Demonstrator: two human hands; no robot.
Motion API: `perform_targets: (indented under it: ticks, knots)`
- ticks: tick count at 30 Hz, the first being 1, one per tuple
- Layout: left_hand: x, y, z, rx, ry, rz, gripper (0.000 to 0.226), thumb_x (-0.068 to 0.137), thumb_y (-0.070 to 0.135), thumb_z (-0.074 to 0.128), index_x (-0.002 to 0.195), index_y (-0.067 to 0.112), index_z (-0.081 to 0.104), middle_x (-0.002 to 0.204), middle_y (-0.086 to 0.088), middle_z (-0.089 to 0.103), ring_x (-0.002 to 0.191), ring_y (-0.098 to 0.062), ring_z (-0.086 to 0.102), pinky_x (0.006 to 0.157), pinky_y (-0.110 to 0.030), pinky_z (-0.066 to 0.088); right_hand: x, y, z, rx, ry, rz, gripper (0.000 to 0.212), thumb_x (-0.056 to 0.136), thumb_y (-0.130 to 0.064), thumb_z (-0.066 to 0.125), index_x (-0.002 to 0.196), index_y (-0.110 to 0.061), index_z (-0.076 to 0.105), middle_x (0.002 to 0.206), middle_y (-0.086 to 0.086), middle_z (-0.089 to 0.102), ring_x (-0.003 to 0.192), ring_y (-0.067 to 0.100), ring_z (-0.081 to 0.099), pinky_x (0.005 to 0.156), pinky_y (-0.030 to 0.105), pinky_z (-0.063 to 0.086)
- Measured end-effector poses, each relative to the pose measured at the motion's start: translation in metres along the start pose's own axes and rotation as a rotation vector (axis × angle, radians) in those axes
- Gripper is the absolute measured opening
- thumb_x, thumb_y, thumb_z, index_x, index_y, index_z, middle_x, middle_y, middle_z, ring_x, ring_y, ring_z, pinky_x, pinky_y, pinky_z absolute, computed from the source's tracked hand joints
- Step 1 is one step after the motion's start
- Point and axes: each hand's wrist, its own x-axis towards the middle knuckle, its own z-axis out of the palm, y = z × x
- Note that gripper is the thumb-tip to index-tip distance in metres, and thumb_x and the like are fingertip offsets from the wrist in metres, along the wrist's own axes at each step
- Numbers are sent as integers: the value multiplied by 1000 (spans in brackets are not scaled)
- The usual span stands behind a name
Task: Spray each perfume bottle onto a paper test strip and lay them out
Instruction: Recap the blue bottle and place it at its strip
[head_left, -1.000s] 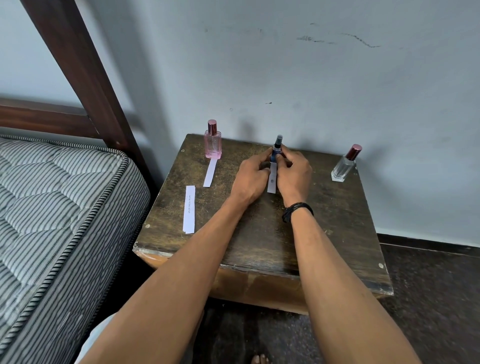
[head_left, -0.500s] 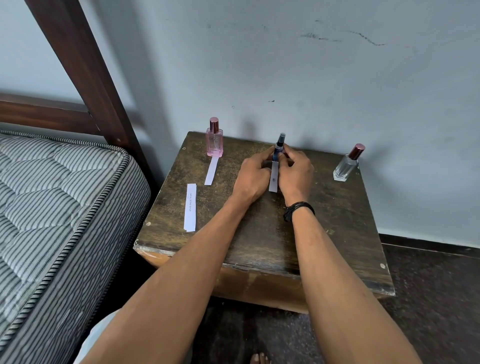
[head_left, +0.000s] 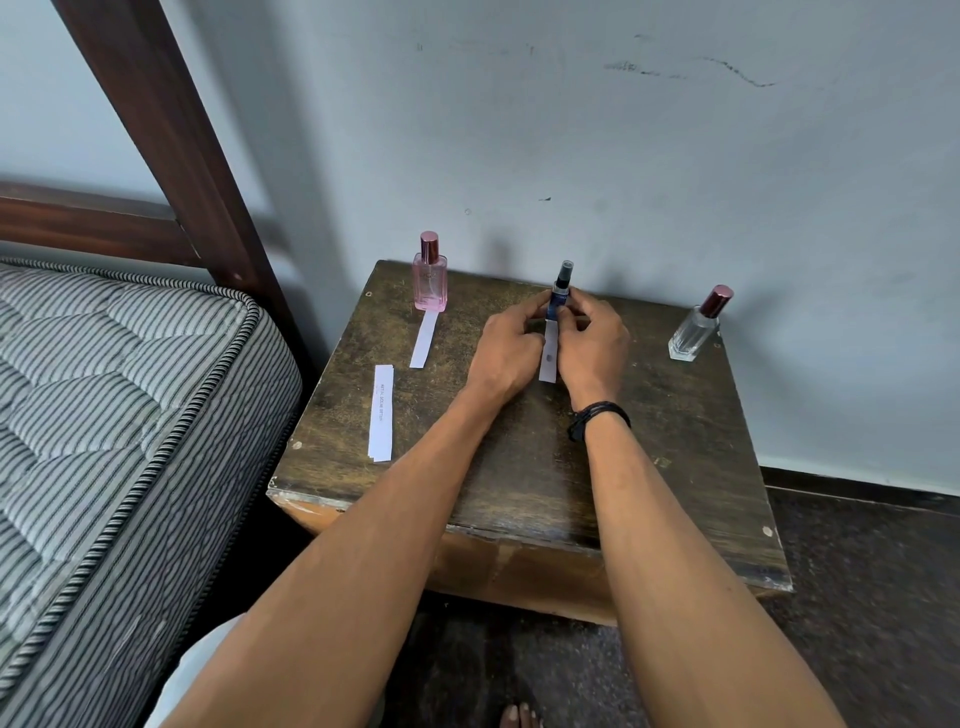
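We see a worn wooden table (head_left: 675, 441) mid-frame. Along its upper edge stand a pink bottle (head_left: 430, 280), a blue bottle (head_left: 561, 293) and a clear bottle (head_left: 698, 330) — a first strip (head_left: 424, 339) lies below the pink, a second strip (head_left: 548, 361) below the blue, and a strip stack (head_left: 381, 413) at left.

Only one line of print shows in my feed, and I can only half read it.

On the top sheet of the stack of paper strips (head_left: 380, 413), at the left of the counter (head_left: 675, 441), I see a single row of small dark capitals running lengthwise. The first word looks like "INITIAL", and the rest is too small for me to make out. The pink bottle (head_left: 430, 283) carries a faint mark on its front face that I cannot read. The blue bottle (head_left: 561, 297) has a dark band, partly covered by the left hand (head_left: 506, 353) and the right hand (head_left: 592, 343), and any lettering there is beyond me.
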Motion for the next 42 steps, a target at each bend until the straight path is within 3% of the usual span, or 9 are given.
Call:
perform_targets:
  ticks: [7, 12, 15, 19, 25, 28, 33, 37, 42]
  knots:
    - [2, -2, 2, -27, 14, -9, 63, 80, 8, 49, 142, 18, 54, 128, 0, 67, 118, -12, 61, 106, -35, 46, 1, -1, 0, 0, 19, 35, 32, 99, -12, 61, 130, -19, 70, 121, -1, 72, 108, 15, 67, 98, 35, 55]
    - [2, 1, 0, -60, 30, -2, 58, 86, -1, 52, 142, 15, 53, 114, 4, 66, 101, -3, 61, 92, -18, 47, -1, -4, -5, 55, 87, 100, 34, 99, -8, 58, 129, -20, 67, 111, -5, 69, 94, 8, 63, 79, 13, 47]
    - [1, -1, 0, -65, 73, 2, 59, 86, -4, 51, 142, 13, 51, 111, 7, 61, 88, 9, 57, 76, -3, 44, -4, -6, -8, 172, 151, 145, 29, 96, -8, 57, 116, -24, 71, 105, -6, 69, 91, 14, 69, 80, 28, 57]
    - [-6, -9, 1, -79, 150, -4, 63, 81, -10, 44, 140, 11, 54, 124, -1, 64, 103, -3, 60, 85, -4, 46, -13, -5, -17, 331, 191, 201, 24, 91, -5, 60, 99, -23, 74, 88, -6, 72, 74, 13, 71, 72, 38, 62]
    - [-33, -21, -3, -27, 199, 24, 59, 82, -11, 46, 133, 14, 59, 127, -1, 60, 118, -6, 54, 105, -16, 41, -40, -13, -38, 455, 69, 217, 20, 91, 6, 62, 94, -9, 75, 86, 5, 72, 67, 8, 65, 63, 24, 54]
    - [-52, -20, -6, -33, 193, 10, 55, 84, -13, 45, 131, 11, 60, 124, -1, 61, 113, -4, 56, 97, -5, 41, -58, -17, -47, 456, 31, 236, 21, 91, 6, 63, 90, -11, 75, 85, 7, 72, 68, 11, 65, 62, 23, 54]
    - [-84, -19, -11, -68, 164, -10, 51, 87, -11, 48, 128, 16, 62, 119, 1, 64, 110, -3, 58, 94, -5, 42, -86, -24, -59, 352, -68, 230, 27, 90, 4, 64, 84, -20, 76, 84, 0, 74, 67, 9, 64, 68, 29, 56]
    - [-110, -19, -20, -119, 122, -44, 43, 89, -4, 56, 124, 18, 66, 113, 5, 68, 106, -2, 60, 99, -21, 47, -105, -31, -58, 170, -165, 187, 21, 89, -6, 68, 85, -24, 78, 89, -7, 76, 83, 12, 70, 82, 43, 60]
    - [-138, -22, -43, -76, 133, -37, 34, 91, 3, 59, 121, 18, 67, 111, 7, 68, 105, 0, 61, 92, -15, 46, -123, -48, -57, -5, -327, 71, 22, 93, -11, 68, 87, -32, 75, 94, -9, 72, 91, 13, 69, 86, 44, 60]
